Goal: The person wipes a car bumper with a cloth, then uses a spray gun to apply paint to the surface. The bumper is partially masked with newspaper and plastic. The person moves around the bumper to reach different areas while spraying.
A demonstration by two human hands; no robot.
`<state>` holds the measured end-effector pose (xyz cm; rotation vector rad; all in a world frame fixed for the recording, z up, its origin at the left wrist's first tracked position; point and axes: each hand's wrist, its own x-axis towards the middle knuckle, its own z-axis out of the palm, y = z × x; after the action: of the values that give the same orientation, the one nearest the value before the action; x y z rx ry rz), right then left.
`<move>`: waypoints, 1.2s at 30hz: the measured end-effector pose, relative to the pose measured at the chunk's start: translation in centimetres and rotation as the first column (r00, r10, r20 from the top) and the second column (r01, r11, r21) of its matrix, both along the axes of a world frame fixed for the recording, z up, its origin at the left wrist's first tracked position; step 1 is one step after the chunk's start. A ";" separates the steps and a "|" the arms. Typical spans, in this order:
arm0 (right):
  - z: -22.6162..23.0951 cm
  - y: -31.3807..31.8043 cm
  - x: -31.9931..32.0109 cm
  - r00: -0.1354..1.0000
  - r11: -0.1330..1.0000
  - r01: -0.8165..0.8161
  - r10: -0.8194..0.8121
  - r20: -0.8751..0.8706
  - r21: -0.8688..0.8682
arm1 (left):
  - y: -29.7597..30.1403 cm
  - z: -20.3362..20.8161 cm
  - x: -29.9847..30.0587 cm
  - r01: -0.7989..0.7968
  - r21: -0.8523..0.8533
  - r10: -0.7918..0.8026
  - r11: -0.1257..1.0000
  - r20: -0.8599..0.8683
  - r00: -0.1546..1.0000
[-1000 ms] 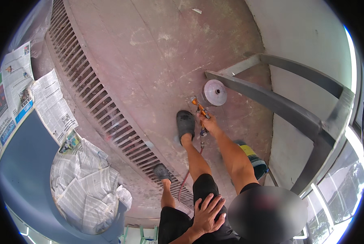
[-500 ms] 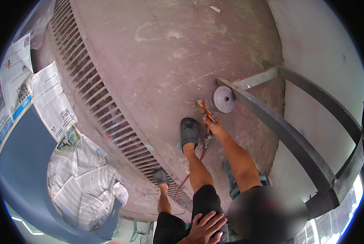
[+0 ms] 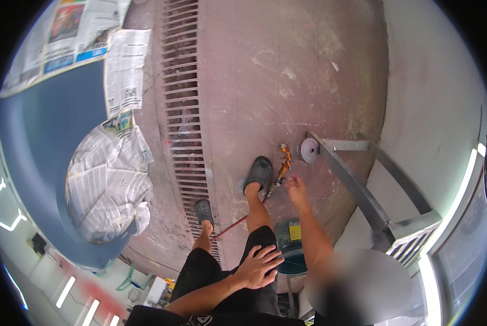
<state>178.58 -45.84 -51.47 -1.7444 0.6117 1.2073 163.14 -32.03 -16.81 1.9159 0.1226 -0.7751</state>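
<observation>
An orange and silver spray gun (image 3: 285, 163) lies on the floor, with a red hose (image 3: 230, 228) running from its lower end toward my feet. My right hand (image 3: 296, 189) is just right of the gun's lower end, appearing apart from it and empty, its fingers loosely bent and partly separated. My left hand (image 3: 260, 266) rests with spread fingers on my left-side view of the bent leg in black shorts (image 3: 235, 271), holding nothing. Close to the gun's nozzle end is a pale round disc (image 3: 310, 150) with a dark centre hole.
A grey metal frame (image 3: 357, 187) stands at right by the white wall. Beside my right forearm is a dark green bucket (image 3: 291, 258) with a yellow label. A floor grate (image 3: 182, 103) runs along the left. Beyond it sits a blue-grey panel (image 3: 64, 108), masked with newspaper (image 3: 110, 185).
My right hand has let go of the spray gun and drawn back slightly. The view has risen and turned, bringing the bucket into clearer sight. My left hand stays on the leg.
</observation>
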 end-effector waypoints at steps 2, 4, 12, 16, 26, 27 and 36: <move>4.8 0.7 0.0 0.998 0.995 0.047 -0.043 -0.045 0.092 | -0.4 0.6 -0.8 0.071 0.024 -0.068 0.997 -0.084 0.994; 9.3 0.6 0.8 0.993 0.991 0.043 -0.030 -0.112 0.124 | -0.1 1.3 -1.3 0.102 -0.022 -0.104 0.995 -0.186 0.977; 26.1 1.6 4.2 0.925 0.927 -0.374 0.375 -0.058 0.031 | 10.0 11.2 -8.7 -0.364 0.073 0.347 0.929 -0.520 0.781; 31.6 2.6 4.6 0.857 0.860 -0.510 0.506 -0.094 -0.016 | 12.9 14.3 -18.7 -0.514 0.344 0.619 0.786 -0.441 0.650; 44.9 11.0 1.3 0.616 0.616 -0.786 0.788 0.014 -0.055 | 1.3 16.2 -37.4 -0.896 0.441 0.995 0.057 -0.095 0.016; 45.8 12.1 0.8 0.602 0.603 -0.796 0.798 0.035 -0.055 | 0.1 15.4 -38.9 -0.901 0.434 0.997 0.015 -0.074 -0.019; 48.0 19.0 -3.6 0.244 0.264 -0.961 0.950 0.193 -0.081 | -11.9 10.4 -48.4 -0.893 0.449 0.994 -0.030 -0.080 -0.073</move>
<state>174.99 -26.85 -3.44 -2.1950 -0.8606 1.7483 114.73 -43.92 -6.40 1.2303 1.8186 -0.0107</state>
